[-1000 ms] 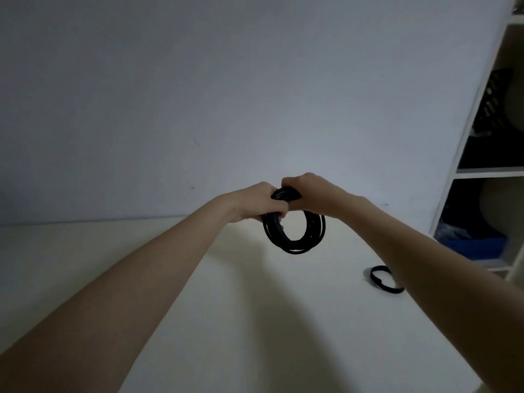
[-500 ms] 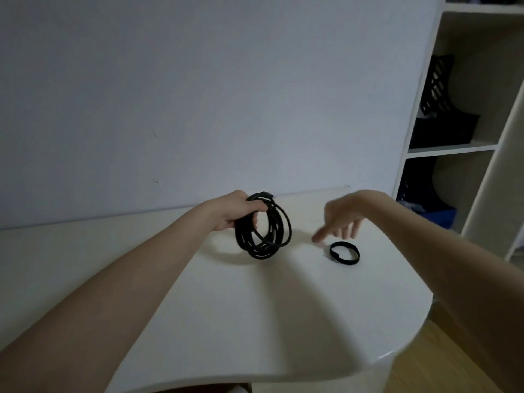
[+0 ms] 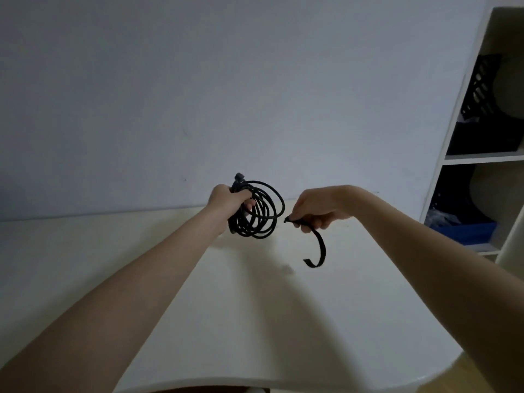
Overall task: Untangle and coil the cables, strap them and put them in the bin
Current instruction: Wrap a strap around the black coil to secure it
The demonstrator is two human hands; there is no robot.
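I have the coiled black cable gripped at its upper left side in my left hand, fingers curled through the loops, so the coil hangs upright above the table with its open ring facing me and a connector end poking up past my knuckles. My right hand sits just beside it to the right, pinching one end of the black strap; the strap's tip points left toward the coil, and the rest curves down in a hook below my fingers, clear of the table. The gap between strap tip and coil is small, so I judge the right hand feeds the strap through the ring. Nothing stands between them. A white shelf unit stands at far right, holding a blue bin.
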